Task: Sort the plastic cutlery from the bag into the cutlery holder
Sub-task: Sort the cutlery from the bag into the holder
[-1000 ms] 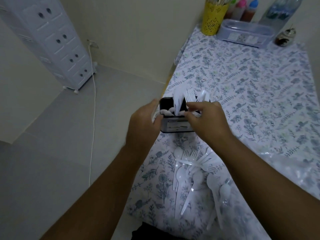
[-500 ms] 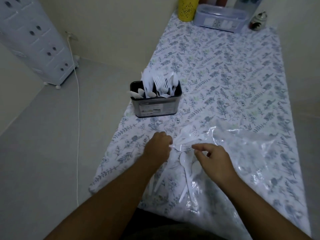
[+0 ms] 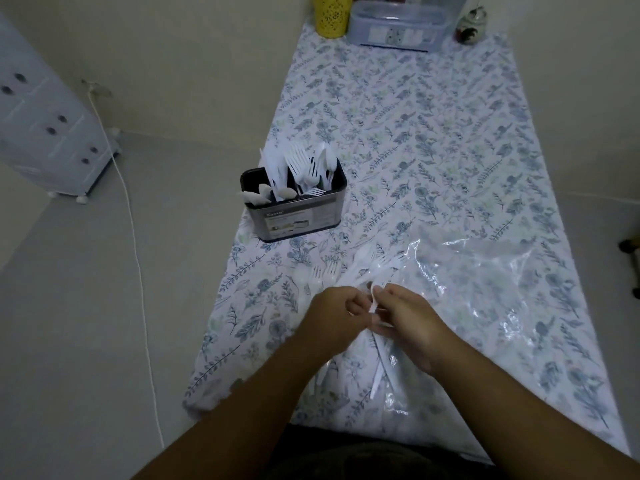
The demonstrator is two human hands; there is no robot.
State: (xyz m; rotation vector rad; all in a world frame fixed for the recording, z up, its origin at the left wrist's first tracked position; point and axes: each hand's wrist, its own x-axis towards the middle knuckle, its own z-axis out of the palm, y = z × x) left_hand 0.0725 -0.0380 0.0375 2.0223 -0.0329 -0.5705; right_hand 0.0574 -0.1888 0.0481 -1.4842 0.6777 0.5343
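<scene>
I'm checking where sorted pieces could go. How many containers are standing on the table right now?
3. The dark cutlery holder stands at the left edge; the yellow cup and the clear lidded box stand at the far end. More may sit beyond the frame's top.

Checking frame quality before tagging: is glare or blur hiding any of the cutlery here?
Head view: dim, soft lighting; bright glare streaks on the clear plastic bag wash out white cutlery under it; both hands slightly blurred; cutlery holder reasonably sharp; wide-angle bending at the edges.
</scene>
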